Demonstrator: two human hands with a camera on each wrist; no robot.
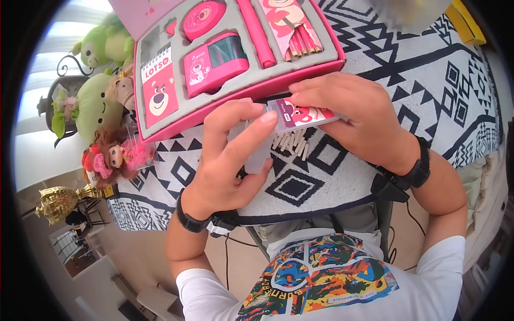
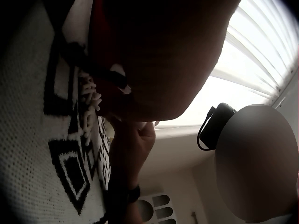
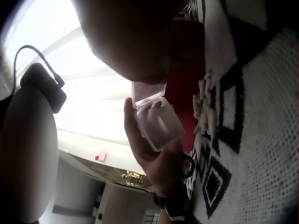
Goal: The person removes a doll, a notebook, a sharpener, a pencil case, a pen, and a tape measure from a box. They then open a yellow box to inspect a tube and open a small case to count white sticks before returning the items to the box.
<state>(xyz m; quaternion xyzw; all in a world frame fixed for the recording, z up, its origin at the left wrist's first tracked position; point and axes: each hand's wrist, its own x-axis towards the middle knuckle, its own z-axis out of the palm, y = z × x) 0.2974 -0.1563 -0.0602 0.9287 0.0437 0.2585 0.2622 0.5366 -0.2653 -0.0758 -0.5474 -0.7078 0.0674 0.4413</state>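
Transparent hinged case: your left hand grips its base, your right hand its lid; white sticks lie near it.

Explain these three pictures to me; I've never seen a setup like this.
No machine here: just a person, working bare-handed. The bright picture comes from a camera worn on the head, looking down; the two dark ones from cameras on the left and right wrists. On the patterned cloth lie short white sticks and a pink box holding a notebook, pencils and more. The left hand holds the body of a small clear case, and the right hand holds its open lid, which shows a pink bear.
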